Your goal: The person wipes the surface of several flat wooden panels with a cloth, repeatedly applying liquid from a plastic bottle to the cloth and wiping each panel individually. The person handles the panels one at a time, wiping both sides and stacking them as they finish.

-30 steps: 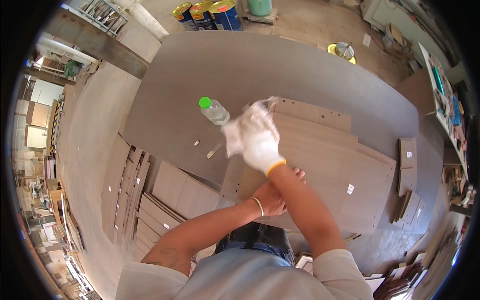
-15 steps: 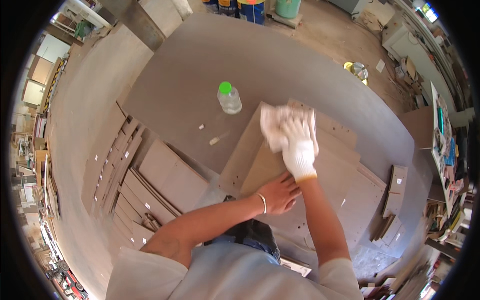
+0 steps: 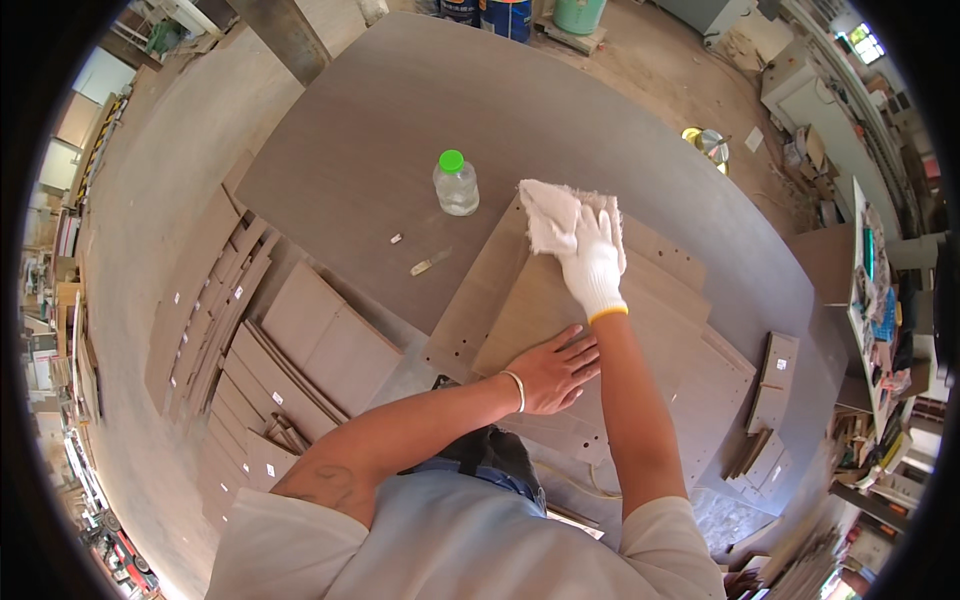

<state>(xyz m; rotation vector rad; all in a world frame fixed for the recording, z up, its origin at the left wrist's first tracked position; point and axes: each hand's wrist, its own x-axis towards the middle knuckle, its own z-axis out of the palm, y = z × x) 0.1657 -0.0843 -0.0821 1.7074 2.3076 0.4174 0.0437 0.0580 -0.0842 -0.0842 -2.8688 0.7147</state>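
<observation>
Centre of frame: right hand [image 3: 594,264], in a white knit glove with a yellow cuff, lies over a cloth [image 3: 550,216], fingers extended and slightly apart. Cannot tell whether the thumb pinches any fabric. Left hand [image 3: 556,374], bare, sits below it, palm down, fingers a little spread on the top panel [image 3: 515,318]. Cloth is at the far end of that panel stack, right of centre.

Risks, my judgement: panels are stacked offset, with no clamp in view, so a hard sideways push could slide the top one; the left hand bears near one edge only. Frayed cloth could catch on a panel corner. A wide sweep to the left might knock the green-capped bottle [image 3: 458,191], which stands upright on the surface [image 3: 380,110]. Grit under the cloth, if any, could scratch.

Looks: cloth off-white, faintly pinkish, folded, ragged along its edges. Top panel flat, brown-grey, warmer toned at lower left. Panel beneath shows dark holes near its corner.
</observation>
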